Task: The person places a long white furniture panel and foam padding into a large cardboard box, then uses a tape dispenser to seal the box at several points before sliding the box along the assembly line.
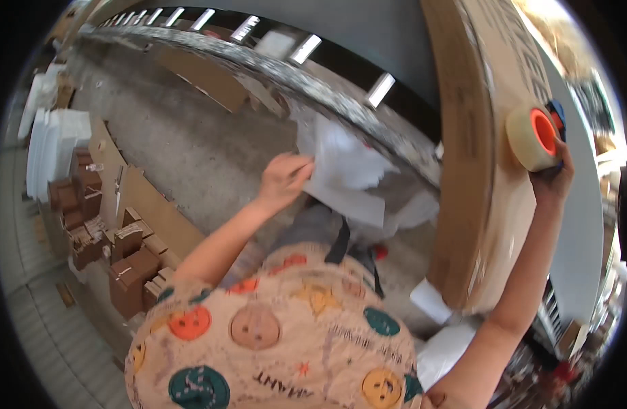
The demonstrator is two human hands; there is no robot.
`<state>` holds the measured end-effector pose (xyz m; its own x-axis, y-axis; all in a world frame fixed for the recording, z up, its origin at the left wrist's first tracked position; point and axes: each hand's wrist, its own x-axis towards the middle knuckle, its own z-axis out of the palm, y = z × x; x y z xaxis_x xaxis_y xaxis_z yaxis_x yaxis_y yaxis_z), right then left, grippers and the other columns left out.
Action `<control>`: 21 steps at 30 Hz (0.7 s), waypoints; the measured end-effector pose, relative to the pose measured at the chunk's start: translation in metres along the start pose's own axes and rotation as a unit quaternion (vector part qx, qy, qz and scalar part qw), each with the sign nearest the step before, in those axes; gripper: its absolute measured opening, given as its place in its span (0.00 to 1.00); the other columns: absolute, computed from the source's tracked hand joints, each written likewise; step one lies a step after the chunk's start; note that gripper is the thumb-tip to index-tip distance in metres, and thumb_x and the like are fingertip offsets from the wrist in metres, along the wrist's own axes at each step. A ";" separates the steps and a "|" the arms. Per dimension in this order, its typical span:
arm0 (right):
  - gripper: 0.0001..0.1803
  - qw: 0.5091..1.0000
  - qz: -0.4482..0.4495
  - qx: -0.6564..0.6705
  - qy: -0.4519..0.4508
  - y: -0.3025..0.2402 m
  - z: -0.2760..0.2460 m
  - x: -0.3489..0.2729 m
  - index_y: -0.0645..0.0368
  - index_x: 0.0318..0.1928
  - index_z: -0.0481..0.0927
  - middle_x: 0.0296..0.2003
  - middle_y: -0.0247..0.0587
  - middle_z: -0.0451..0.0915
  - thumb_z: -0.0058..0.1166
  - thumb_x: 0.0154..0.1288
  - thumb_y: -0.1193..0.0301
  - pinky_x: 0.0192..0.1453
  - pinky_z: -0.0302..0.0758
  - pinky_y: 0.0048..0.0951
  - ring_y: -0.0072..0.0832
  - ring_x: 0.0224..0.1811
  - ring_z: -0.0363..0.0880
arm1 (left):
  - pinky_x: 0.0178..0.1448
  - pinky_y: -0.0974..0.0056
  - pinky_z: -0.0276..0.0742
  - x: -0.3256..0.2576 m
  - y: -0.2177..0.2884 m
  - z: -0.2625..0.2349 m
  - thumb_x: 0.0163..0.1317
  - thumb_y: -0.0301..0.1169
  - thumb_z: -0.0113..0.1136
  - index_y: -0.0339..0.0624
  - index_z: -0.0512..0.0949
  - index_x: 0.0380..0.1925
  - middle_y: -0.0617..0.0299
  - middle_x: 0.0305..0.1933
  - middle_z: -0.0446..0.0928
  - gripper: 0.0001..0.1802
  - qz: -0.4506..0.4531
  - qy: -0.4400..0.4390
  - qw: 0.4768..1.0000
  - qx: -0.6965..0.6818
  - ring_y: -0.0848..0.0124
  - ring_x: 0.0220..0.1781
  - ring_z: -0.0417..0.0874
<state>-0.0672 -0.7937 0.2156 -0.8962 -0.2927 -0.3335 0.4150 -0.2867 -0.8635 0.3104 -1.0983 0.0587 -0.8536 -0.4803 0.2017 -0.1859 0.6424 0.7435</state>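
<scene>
My right hand [557,170] is wrapped round a tape dispenser with a wide roll of clear tape [525,141] on an orange core and a blue part at its far side. The roll is up against the side of a long brown cardboard carton [467,150]. Over the floor, my left hand [286,178] is closed, thumb and fingers pinched together. Whatever is in that pinch, if anything, is too small to make out. Just beyond its fingertips hangs a thin white plastic sheet [347,160]; whether they touch is unclear.
A long dark frame with a silvery, speckled edge [259,65] runs across the far side. Flat cardboard [201,78] lies on the concrete floor [184,133]. On the left are small brown boxes [131,276] and stacked white foam slabs [54,150]. White wrapping [446,351] lies beside my body.
</scene>
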 end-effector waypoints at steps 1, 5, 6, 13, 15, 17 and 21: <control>0.21 0.997 -0.044 -0.031 0.059 0.000 0.029 0.015 0.58 0.51 0.76 0.49 0.37 0.78 0.57 0.58 0.63 0.58 0.72 0.38 0.30 0.52 0.76 | 0.41 0.65 0.75 -0.028 -0.066 0.015 0.61 0.34 0.61 0.38 0.82 0.37 0.60 0.32 0.82 0.10 -0.090 0.062 0.994 -0.027 0.68 0.33 0.80; 0.21 0.976 -0.057 -0.212 -0.012 0.016 0.042 0.102 0.55 0.51 0.76 0.45 0.33 0.79 0.55 0.60 0.59 0.51 0.74 0.35 0.28 0.46 0.77 | 0.46 0.63 0.76 -0.142 -0.219 -0.081 0.61 0.43 0.58 0.38 0.81 0.41 0.51 0.40 0.82 0.19 -0.429 0.052 0.900 0.054 0.64 0.43 0.84; 0.21 0.948 -0.064 -0.311 0.026 0.014 0.049 0.093 0.55 0.49 0.77 0.41 0.32 0.78 0.55 0.60 0.56 0.46 0.73 0.32 0.25 0.42 0.76 | 0.47 0.61 0.76 -0.169 -0.237 -0.102 0.61 0.44 0.58 0.39 0.81 0.42 0.50 0.41 0.82 0.19 -0.446 0.056 0.890 0.083 0.61 0.43 0.84; 0.29 0.852 -0.147 -0.501 0.048 0.060 0.029 -0.059 0.61 0.65 0.65 0.49 0.38 0.75 0.47 0.69 0.58 0.57 0.68 0.31 0.27 0.53 0.71 | 0.49 0.53 0.77 -0.333 -0.302 -0.047 0.64 0.42 0.51 0.36 0.81 0.39 0.50 0.38 0.83 0.19 -0.513 -0.008 0.854 0.090 0.55 0.44 0.83; 0.37 0.568 -0.160 -0.801 -0.104 0.106 0.000 -0.127 0.64 0.68 0.56 0.65 0.59 0.60 0.50 0.64 0.58 0.70 0.52 0.50 0.55 0.68 0.55 | 0.45 0.61 0.78 -0.269 -0.257 -0.014 0.59 0.39 0.60 0.39 0.83 0.37 0.56 0.34 0.83 0.15 -0.587 -0.054 0.804 -0.078 0.68 0.37 0.82; 0.49 0.545 -0.250 -0.800 -0.039 0.145 0.026 -0.225 0.70 0.67 0.54 0.66 0.72 0.50 0.59 0.53 0.51 0.69 0.48 0.58 0.65 0.68 0.48 | 0.44 0.63 0.76 -0.188 -0.235 -0.021 0.57 0.41 0.63 0.40 0.84 0.36 0.59 0.33 0.84 0.15 -0.500 -0.054 0.858 -0.105 0.71 0.36 0.82; 0.30 0.470 -0.334 -0.804 0.141 0.172 0.043 -0.253 0.66 0.58 0.70 0.58 0.58 0.69 0.53 0.63 0.56 0.63 0.65 0.47 0.49 0.61 0.66 | 0.44 0.65 0.76 0.028 -0.156 -0.032 0.60 0.41 0.60 0.41 0.83 0.37 0.58 0.34 0.83 0.15 -0.213 -0.005 0.976 -0.046 0.69 0.37 0.82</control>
<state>0.2380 -0.8077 0.1679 -0.8210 -0.4299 0.3755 -0.4269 0.8992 0.0960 0.3314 -1.2310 -0.0311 -0.7136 -0.6857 -0.1434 -0.4802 0.3298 0.8128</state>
